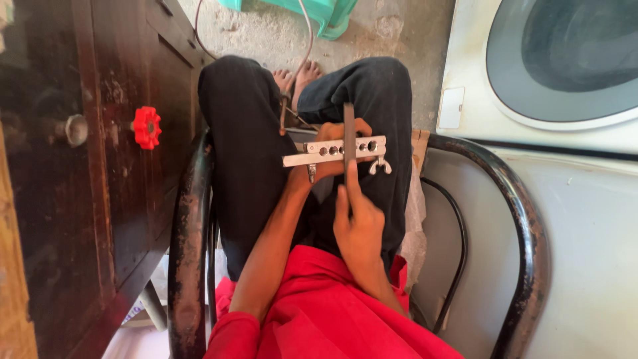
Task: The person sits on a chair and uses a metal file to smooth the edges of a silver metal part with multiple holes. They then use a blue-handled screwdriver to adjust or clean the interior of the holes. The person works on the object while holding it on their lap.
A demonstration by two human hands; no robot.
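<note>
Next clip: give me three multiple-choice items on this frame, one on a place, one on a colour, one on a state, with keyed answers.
1. Where is the red valve handwheel?
A. On the dark wooden cabinet, on the picture's left
B. On the washing machine
C. On the floor by the feet

2. What colour is the person's shirt?
A. Green
B. Red
C. White

3. How is the metal flaring bar held?
A. Lying loose on the lap
B. Hanging from a hose
C. Gripped by the left hand while the right hand lays a flat file across it

Answers: 1 A, the wheel sits against the cabinet front; 2 B, red cloth fills the lower frame; 3 C, both hands are on the tools.
</note>
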